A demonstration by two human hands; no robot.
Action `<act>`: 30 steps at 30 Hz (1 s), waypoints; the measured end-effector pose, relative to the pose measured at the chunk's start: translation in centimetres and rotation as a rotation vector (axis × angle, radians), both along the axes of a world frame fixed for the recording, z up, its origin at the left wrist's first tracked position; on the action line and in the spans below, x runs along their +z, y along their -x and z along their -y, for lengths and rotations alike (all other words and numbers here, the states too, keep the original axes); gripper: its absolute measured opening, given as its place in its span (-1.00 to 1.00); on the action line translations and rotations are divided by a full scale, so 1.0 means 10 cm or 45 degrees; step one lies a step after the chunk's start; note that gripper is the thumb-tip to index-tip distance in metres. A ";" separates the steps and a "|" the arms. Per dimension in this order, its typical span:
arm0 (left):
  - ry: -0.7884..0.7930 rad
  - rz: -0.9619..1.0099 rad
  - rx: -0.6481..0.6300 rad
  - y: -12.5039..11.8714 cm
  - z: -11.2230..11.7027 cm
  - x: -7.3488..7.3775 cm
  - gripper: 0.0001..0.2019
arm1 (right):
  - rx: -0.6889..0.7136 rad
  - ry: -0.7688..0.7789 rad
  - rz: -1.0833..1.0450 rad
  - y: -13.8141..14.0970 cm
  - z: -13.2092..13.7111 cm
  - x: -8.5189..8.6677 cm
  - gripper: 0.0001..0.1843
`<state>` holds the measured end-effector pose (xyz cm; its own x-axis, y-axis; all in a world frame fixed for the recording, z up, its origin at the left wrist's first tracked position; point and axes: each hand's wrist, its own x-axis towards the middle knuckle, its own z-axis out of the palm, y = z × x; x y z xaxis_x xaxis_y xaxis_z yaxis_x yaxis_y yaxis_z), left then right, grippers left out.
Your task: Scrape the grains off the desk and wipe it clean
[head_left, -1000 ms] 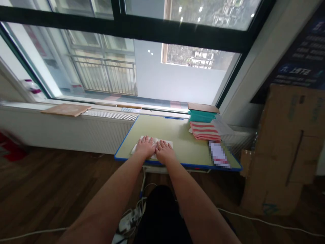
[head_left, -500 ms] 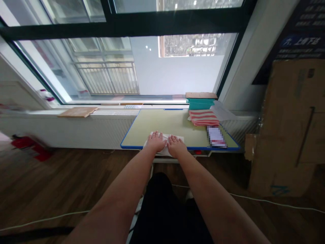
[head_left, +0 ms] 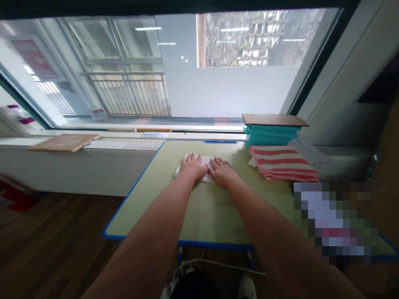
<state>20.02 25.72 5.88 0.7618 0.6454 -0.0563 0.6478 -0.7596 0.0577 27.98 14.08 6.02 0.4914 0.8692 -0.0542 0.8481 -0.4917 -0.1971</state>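
Observation:
Both my hands lie flat, side by side, on a folded white cloth [head_left: 206, 160] in the middle of a yellow-green table [head_left: 162, 195] with a blue rim. My left hand [head_left: 192, 167] covers the cloth's left half, fingers stretched forward. My right hand [head_left: 223, 172] rests on the right half, fingers spread. Only the cloth's far edge and left corner show past the fingers.
A red-and-white striped folded cloth [head_left: 283, 162] lies at the table's right, behind it a teal stack [head_left: 270, 136] topped by a brown board [head_left: 274, 120]. A blurred-out item [head_left: 330, 222] sits at the near right. A radiator sill with a wooden board [head_left: 64, 142] runs under the window.
The view has moved closer to the table and tilted down. My hands and the white cloth under them now lie farther from the table's near edge.

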 end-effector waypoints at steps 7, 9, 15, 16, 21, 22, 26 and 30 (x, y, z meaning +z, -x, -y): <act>0.015 0.019 0.041 -0.84 -0.64 -0.01 -0.22 | -0.004 0.004 -0.007 -0.80 -0.67 -0.01 -0.30; 0.013 0.015 0.037 -1.05 -0.80 -0.02 -0.21 | 0.003 0.006 0.005 -0.99 -0.81 -0.01 -0.30; -0.006 -0.009 0.027 -1.39 -1.06 -0.07 -0.21 | 0.015 0.016 0.011 -1.31 -1.06 -0.04 -0.31; -0.009 -0.011 0.024 -1.40 -1.07 -0.07 -0.21 | 0.013 0.020 0.011 -1.32 -1.07 -0.04 -0.32; -0.037 0.012 0.010 -1.33 -1.03 -0.08 -0.23 | -0.010 0.025 -0.006 -1.21 -0.99 0.00 -0.31; -0.039 0.016 0.001 -1.29 -0.99 -0.07 -0.24 | -0.026 0.027 -0.014 -1.17 -0.94 0.01 -0.31; -0.037 0.005 -0.031 -1.06 -0.71 -0.06 -0.25 | -0.065 0.032 -0.059 -0.91 -0.65 0.04 -0.30; -0.060 -0.002 -0.041 -0.68 -0.26 -0.03 -0.26 | -0.070 0.013 -0.067 -0.57 -0.23 0.06 -0.29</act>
